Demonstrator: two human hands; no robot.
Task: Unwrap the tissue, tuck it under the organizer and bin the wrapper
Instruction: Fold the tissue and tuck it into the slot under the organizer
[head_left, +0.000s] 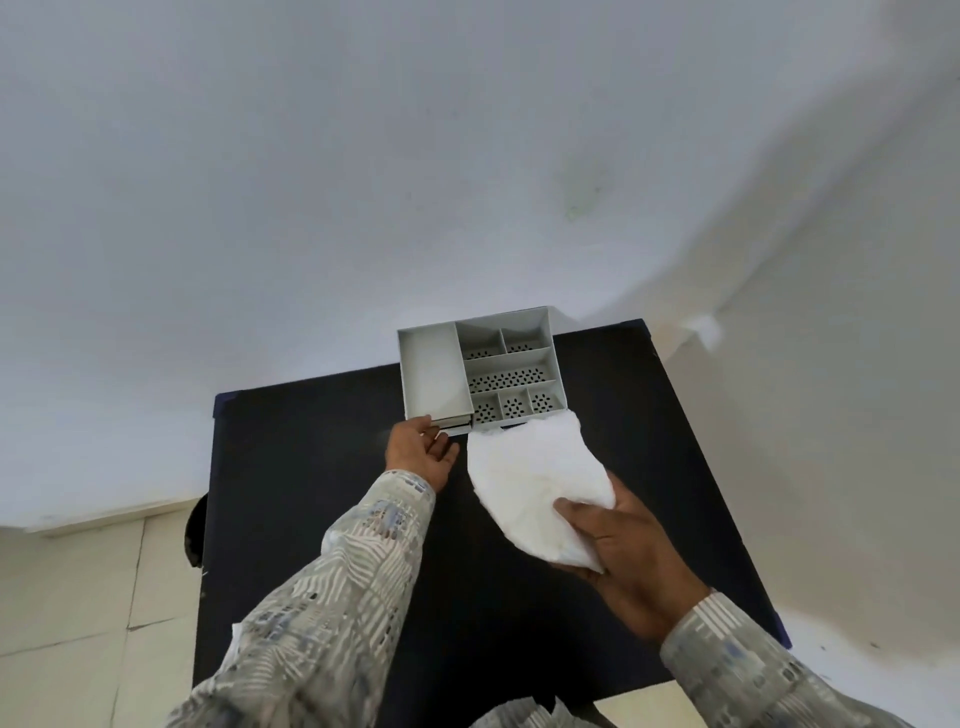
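Seen from the head camera, no writing or brand is legible. One white, soft, crumpled tissue is pinched at its near edge by the right hand, its far edge touching the front of one grey, seven-compartment organizer on a black table. The left hand, fingers loosely open, touches the organizer's front-left corner.

Soft, even daylight fills the scene without glare, the white wall brighter at right and shaded at left, the black worktop underexposed, edges bowed by the wide lens, detail slightly soft throughout.
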